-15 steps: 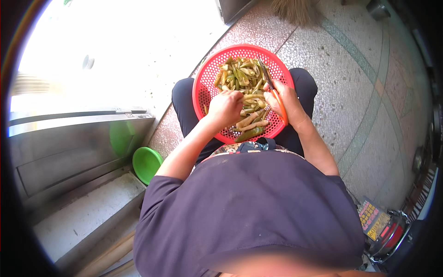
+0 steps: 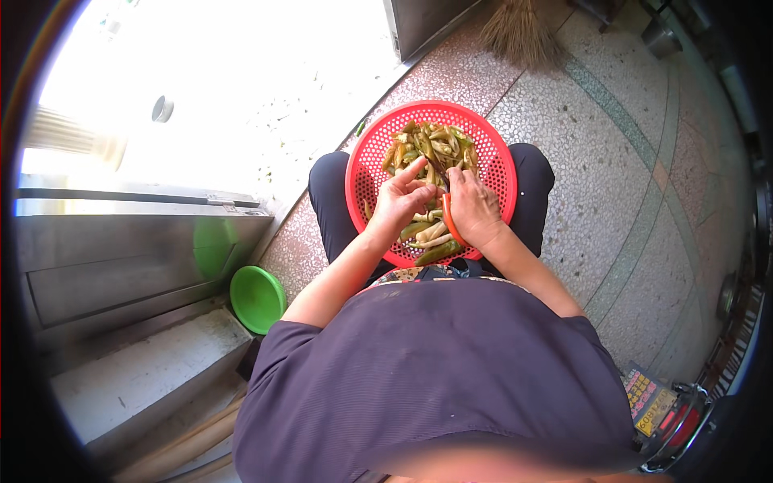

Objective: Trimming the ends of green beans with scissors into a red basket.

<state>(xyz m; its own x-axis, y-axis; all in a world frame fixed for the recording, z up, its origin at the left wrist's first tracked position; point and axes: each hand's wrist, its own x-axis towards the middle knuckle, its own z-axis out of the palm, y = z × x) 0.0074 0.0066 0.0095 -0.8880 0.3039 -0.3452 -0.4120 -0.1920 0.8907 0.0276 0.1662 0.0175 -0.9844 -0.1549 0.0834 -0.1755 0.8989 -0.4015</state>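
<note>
Head view only. I see a red plastic basket (image 2: pixel 491 153) in the upper centre of the frame, resting on the person's lap, dark trousers showing on both sides of it. It holds a pile of green and pale yellowish pods (image 2: pixel 431 145), mostly in its upper half, with a few longer ones lower down near the wrists.

Left hand (image 2: pixel 400 201) sits centre frame over the basket, fingers curled, index finger stretched up; it pinches one pod between thumb and fingers. Right hand (image 2: pixel 473 208) is just beside it, closed round an orange-handled knife (image 2: pixel 448 216), dark blade pointing up toward the left hand's fingers. The two hands nearly touch; I can't tell if the blade touches the pod.

Lower half of frame: person's dark purple shirt (image 2: pixel 435 378). Left of centre, a green plastic bowl (image 2: pixel 257 299) on the floor by a metal cabinet (image 2: pixel 121 258). Top centre, a straw broom (image 2: pixel 519 32) on the speckled tiled floor (image 2: pixel 612 185). Lower right edge, a small device with red parts, too distorted to identify
</note>
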